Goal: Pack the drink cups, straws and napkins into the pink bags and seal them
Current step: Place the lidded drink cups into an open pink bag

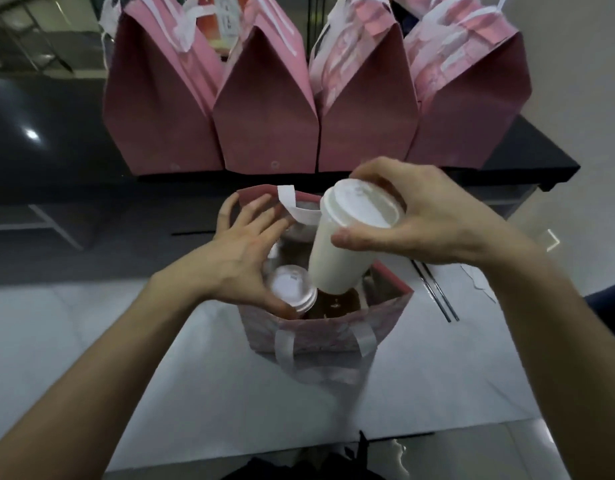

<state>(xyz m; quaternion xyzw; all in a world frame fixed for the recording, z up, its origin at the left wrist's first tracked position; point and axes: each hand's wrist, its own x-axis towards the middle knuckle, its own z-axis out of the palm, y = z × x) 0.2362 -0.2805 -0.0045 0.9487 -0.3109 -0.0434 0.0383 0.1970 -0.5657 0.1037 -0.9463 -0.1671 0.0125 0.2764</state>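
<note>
An open pink bag [319, 336] with white handles stands on the white table in front of me. My right hand [434, 216] grips a white lidded cup [344, 247] by its rim, tilted, its base dipping into the bag's mouth. My left hand [243, 251] rests on a second cup with a clear lid [292, 287] that sits inside the bag at the left, thumb against the lid and fingers spread over the bag's far edge. A brown divider shows inside the bag.
Several tall pink bags [264, 109] stand in a row on a black surface behind; the leftmost is open with a cup [226, 22] inside. Two dark straws [434, 289] and white napkins [479, 278] lie on the table [181, 393] at the right.
</note>
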